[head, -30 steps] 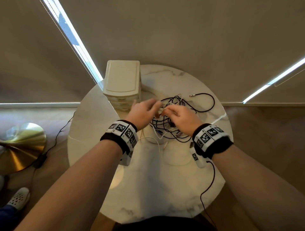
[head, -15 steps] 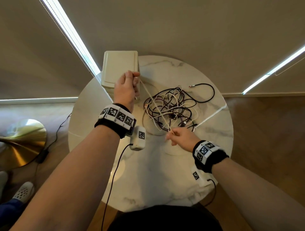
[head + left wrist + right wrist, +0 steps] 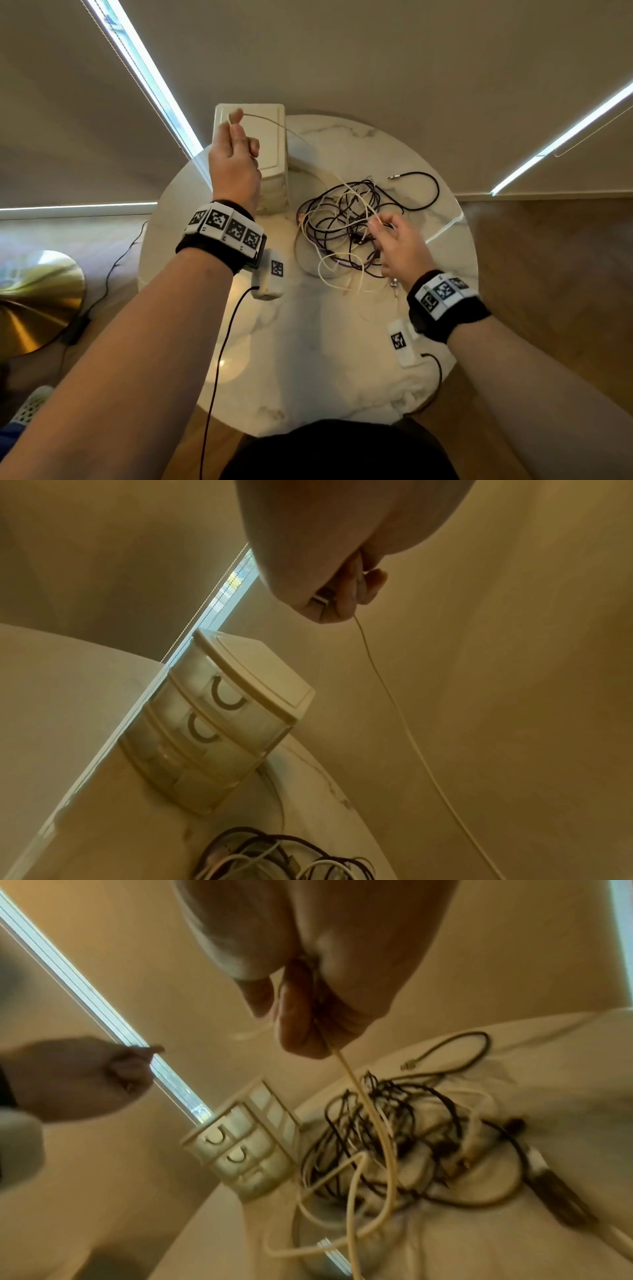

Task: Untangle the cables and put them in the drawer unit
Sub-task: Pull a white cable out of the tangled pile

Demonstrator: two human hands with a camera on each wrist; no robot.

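Left hand (image 3: 236,164) pinches the white cable (image 3: 308,144) by its plug, right hand (image 3: 399,246) pinches it mid-run — thin, floppy, likely snags in the tangle (image 3: 346,233) mid-tabletop.

Left hand (image 3: 236,161) raised, fingers pinched — right hand (image 3: 399,245) lower, fingers curled in a pinch; both forearms extended.

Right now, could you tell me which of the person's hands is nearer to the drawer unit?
Left. The left hand is raised in front of the drawer unit, pinching the white cable. The right hand is off to the unit's right, over the cable tangle.
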